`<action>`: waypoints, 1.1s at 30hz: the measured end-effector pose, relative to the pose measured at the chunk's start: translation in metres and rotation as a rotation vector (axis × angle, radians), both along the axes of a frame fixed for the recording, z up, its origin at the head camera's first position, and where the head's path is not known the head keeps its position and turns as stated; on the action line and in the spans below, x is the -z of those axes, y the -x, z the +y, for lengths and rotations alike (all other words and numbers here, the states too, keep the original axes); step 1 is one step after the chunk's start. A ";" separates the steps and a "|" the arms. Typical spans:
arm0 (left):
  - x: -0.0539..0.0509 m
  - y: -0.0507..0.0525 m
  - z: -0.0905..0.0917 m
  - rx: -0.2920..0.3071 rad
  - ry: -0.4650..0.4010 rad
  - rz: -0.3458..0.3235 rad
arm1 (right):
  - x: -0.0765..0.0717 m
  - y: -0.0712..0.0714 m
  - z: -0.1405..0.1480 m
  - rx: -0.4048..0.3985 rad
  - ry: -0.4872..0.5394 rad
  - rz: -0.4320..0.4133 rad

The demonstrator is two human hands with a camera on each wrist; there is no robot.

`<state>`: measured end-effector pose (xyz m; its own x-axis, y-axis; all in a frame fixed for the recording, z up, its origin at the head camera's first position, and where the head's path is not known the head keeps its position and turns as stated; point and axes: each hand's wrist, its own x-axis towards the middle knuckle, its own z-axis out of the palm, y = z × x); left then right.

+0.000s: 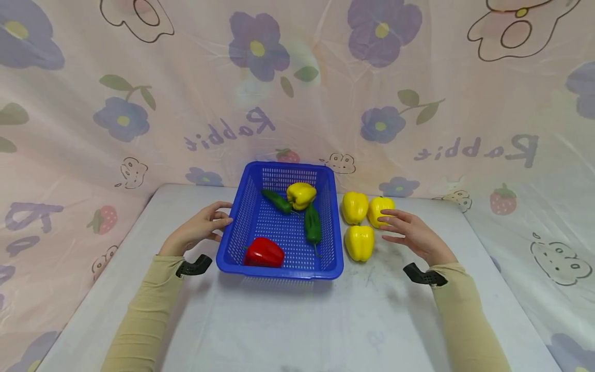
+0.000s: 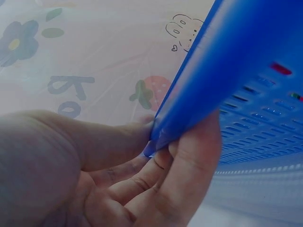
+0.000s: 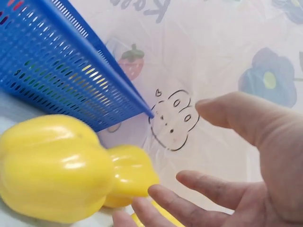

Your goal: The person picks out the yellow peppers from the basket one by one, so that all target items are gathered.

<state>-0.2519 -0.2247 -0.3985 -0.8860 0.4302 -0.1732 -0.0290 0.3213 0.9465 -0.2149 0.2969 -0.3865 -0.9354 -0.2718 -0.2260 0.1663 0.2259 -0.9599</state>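
A blue plastic basket point(image 1: 279, 272) stands mid-table, holding a red bell pepper point(image 1: 264, 253), a yellow bell pepper point(image 1: 301, 196) and two green chili peppers point(image 1: 313, 226). My left hand point(image 1: 201, 226) pinches the basket's left rim, thumb on the outside and fingers under the edge, as the left wrist view shows. To the right of the basket sit three more yellow bell peppers point(image 1: 360, 243). Near them my right hand point(image 1: 413, 235) hovers with spread fingers and nothing in its grasp. In the right wrist view its fingertips lie close to the yellow peppers point(image 3: 52, 168).
A white-covered table point(image 1: 279, 325) carries everything. Behind it hangs a pale curtain point(image 1: 316, 113) printed with flowers, rabbits and strawberries. Black wrist mounts point(image 1: 194, 265) sit on both sleeves. The basket's far end is close to the curtain.
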 end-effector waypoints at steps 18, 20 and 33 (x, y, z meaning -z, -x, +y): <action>-0.001 -0.001 0.000 0.000 0.004 0.002 | -0.022 0.005 -0.008 -0.017 -0.021 0.062; -0.001 0.000 0.000 0.000 0.002 0.001 | -0.025 0.006 -0.009 -0.023 -0.016 0.067; 0.002 0.001 -0.001 0.001 0.000 -0.005 | -0.042 0.013 -0.023 -0.033 -0.037 0.094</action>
<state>-0.2533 -0.2256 -0.4004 -0.8849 0.4306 -0.1775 -0.0335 0.3214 0.9463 -0.2283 0.2741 -0.3450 -0.9435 -0.2962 -0.1484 0.0679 0.2656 -0.9617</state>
